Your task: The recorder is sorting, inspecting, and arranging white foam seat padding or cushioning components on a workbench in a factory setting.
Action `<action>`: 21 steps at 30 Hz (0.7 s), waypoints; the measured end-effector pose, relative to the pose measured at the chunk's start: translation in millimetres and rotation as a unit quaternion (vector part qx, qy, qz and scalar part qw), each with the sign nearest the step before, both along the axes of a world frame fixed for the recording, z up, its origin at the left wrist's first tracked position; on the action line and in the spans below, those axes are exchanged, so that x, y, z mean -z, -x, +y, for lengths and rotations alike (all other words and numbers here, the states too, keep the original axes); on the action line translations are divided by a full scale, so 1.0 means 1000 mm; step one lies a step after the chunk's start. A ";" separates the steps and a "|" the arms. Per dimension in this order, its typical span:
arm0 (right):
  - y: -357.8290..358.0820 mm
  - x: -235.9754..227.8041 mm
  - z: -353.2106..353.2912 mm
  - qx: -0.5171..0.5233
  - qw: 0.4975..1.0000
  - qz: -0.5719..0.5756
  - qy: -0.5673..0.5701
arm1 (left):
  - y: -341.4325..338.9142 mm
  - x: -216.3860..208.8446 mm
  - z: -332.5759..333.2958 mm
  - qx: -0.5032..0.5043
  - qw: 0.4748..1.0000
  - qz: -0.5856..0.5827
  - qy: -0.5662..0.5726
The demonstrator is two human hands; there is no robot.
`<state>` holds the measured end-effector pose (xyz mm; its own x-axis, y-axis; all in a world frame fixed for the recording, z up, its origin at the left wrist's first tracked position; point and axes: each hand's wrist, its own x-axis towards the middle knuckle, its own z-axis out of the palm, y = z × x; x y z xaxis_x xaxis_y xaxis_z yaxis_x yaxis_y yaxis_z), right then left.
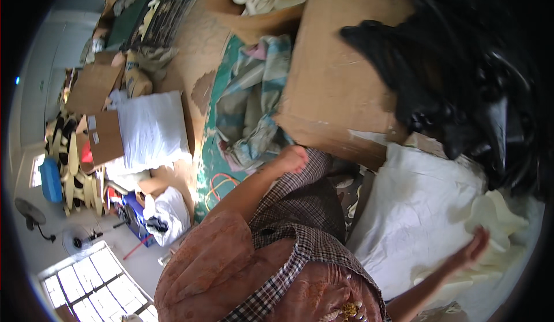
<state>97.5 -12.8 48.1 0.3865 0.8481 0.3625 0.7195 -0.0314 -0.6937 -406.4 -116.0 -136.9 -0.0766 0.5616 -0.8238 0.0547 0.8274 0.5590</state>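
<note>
Curled into a fist, my left hand [294, 159] rests at the knee of my checked clothing [311, 169], and nothing shows in it. On the right, my right hand [476, 247] is stretched out with its fingers extended, slightly blurred, over a white cloth sack [404, 224]. Beside that hand lie cream-coloured, curved foam-like pieces [496, 215]. More such pieces [447, 281] sit under my right forearm. Whether my fingertips touch a piece, I cannot tell.
A big cardboard box [340, 74] stands ahead, with black plastic sheeting [450, 74] on its right. Behind it, a carton [254, 27] holds cream pieces. A striped cloth [254, 103] lies on the green floor covering. Leftward are a white sack [153, 128], boxes and a fan [78, 238].
</note>
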 end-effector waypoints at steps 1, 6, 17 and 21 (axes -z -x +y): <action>0.063 0.026 -0.004 -0.136 0.978 0.156 0.010 | 0.033 0.013 -0.028 -0.097 0.995 -0.010 -0.021; 0.390 0.108 -0.055 -0.540 0.776 0.205 0.255 | 0.151 0.067 -0.109 -0.302 0.914 0.249 -0.103; 0.589 0.433 -0.126 -0.668 0.467 -0.284 0.504 | 0.234 0.228 -0.096 0.003 0.959 0.275 -0.064; 0.506 0.475 -0.185 -0.722 0.357 -0.294 0.514 | 0.252 0.272 -0.074 0.011 0.963 0.259 -0.071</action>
